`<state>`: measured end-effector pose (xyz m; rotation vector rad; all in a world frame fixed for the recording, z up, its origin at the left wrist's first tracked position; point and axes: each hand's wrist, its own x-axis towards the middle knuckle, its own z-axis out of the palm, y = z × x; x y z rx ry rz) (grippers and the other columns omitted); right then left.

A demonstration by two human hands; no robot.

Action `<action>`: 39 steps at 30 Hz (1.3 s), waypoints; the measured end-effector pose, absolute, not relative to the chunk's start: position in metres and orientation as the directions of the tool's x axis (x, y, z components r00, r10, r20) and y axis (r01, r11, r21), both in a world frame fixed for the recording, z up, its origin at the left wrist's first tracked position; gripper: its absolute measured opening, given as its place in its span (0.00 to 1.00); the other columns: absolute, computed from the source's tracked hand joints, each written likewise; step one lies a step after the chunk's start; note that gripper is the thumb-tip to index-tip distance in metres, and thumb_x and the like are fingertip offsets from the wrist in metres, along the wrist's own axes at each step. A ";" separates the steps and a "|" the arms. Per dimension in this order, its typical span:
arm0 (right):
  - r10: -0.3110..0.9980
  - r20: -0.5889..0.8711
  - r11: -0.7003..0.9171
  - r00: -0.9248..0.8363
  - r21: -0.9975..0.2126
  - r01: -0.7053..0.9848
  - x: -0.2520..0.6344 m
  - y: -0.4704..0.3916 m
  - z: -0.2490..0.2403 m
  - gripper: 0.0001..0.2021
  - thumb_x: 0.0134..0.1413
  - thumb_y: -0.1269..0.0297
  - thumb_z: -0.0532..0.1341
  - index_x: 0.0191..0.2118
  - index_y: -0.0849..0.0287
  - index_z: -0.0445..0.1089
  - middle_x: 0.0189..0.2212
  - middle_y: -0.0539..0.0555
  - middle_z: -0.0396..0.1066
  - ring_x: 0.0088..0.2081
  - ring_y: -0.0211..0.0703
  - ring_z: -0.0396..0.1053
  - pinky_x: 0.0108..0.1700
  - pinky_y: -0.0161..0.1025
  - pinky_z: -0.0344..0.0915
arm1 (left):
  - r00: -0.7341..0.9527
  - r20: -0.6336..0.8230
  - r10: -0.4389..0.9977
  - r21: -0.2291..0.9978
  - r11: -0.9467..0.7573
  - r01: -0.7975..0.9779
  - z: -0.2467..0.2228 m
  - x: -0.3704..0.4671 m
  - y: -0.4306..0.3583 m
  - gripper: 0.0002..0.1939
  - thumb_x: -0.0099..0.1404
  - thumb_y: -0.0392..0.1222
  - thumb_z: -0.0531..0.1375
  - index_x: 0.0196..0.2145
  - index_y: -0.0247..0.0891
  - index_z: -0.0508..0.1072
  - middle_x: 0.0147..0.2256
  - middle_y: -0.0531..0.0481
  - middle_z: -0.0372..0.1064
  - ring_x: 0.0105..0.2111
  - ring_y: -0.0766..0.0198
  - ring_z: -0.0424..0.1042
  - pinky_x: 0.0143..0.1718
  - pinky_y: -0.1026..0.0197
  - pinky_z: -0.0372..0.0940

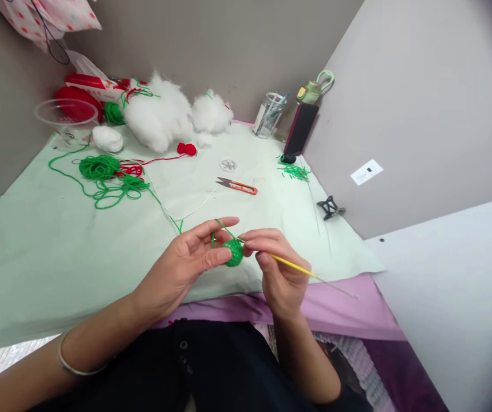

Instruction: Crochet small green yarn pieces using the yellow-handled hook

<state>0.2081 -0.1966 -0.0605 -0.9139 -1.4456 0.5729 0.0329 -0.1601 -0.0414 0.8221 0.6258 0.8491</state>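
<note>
A small, rounded green crochet piece (234,253) is pinched between the thumb and fingers of my left hand (189,252). Green yarn (227,229) runs from the piece over my raised left index finger. My right hand (282,266) grips a crochet hook (292,265) with a yellow handle, like a pencil. Its tip meets the top edge of the green piece; the exact stitch is too small to make out. A loose heap of green yarn (99,167) lies on the table to the left, with a strand leading toward my left hand.
Orange thread snips (237,186) and a small clear round container (228,165) lie ahead of my hands. White stuffing (160,114) is piled at the back. On the right are a phone (301,129), green yarn scraps (294,170) and a black stand (330,208). Grey partitions enclose the table.
</note>
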 end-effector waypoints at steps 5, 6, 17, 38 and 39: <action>0.776 0.629 0.595 0.049 -0.755 0.277 0.207 -0.201 -0.059 0.14 0.69 0.70 0.58 0.51 0.49 0.78 0.48 0.56 0.80 0.48 0.48 0.77 0.46 0.48 0.75 | 0.518 -0.216 0.828 0.773 0.469 -0.427 -0.044 0.033 -0.159 0.23 0.62 0.44 0.72 0.55 0.46 0.79 0.43 0.51 0.74 0.44 0.64 0.72 0.47 0.64 0.66; 0.784 0.618 0.588 0.047 -0.766 0.259 0.207 -0.201 -0.059 0.14 0.70 0.69 0.57 0.52 0.49 0.77 0.48 0.55 0.80 0.48 0.48 0.77 0.47 0.49 0.75 | 0.514 -0.218 0.830 0.770 0.469 -0.432 -0.045 0.033 -0.159 0.23 0.62 0.44 0.72 0.55 0.46 0.79 0.43 0.51 0.74 0.44 0.64 0.72 0.47 0.64 0.66; 0.750 0.648 0.617 0.133 -0.758 0.212 0.199 -0.194 -0.066 0.11 0.69 0.66 0.59 0.48 0.48 0.79 0.44 0.55 0.81 0.46 0.47 0.76 0.47 0.48 0.73 | 0.505 -0.045 0.862 0.861 0.289 -0.417 -0.050 0.038 -0.157 0.31 0.57 0.31 0.73 0.57 0.48 0.77 0.44 0.53 0.76 0.48 0.63 0.73 0.52 0.60 0.67; 0.852 0.522 0.523 0.038 -0.851 -0.043 0.220 -0.190 -0.061 0.09 0.71 0.64 0.57 0.44 0.53 0.77 0.39 0.53 0.82 0.35 0.41 0.76 0.37 0.42 0.72 | 0.408 0.099 0.907 0.989 -0.044 -0.142 -0.049 0.033 -0.160 0.35 0.60 0.36 0.72 0.63 0.47 0.71 0.41 0.54 0.75 0.46 0.61 0.74 0.59 0.53 0.66; 0.846 0.532 0.533 0.024 -0.846 -0.019 0.221 -0.190 -0.060 0.10 0.71 0.64 0.57 0.44 0.53 0.77 0.39 0.53 0.82 0.35 0.41 0.76 0.37 0.42 0.72 | 0.412 0.104 0.905 0.989 -0.051 -0.137 -0.049 0.033 -0.160 0.35 0.61 0.36 0.72 0.64 0.47 0.70 0.40 0.54 0.75 0.46 0.61 0.74 0.59 0.53 0.66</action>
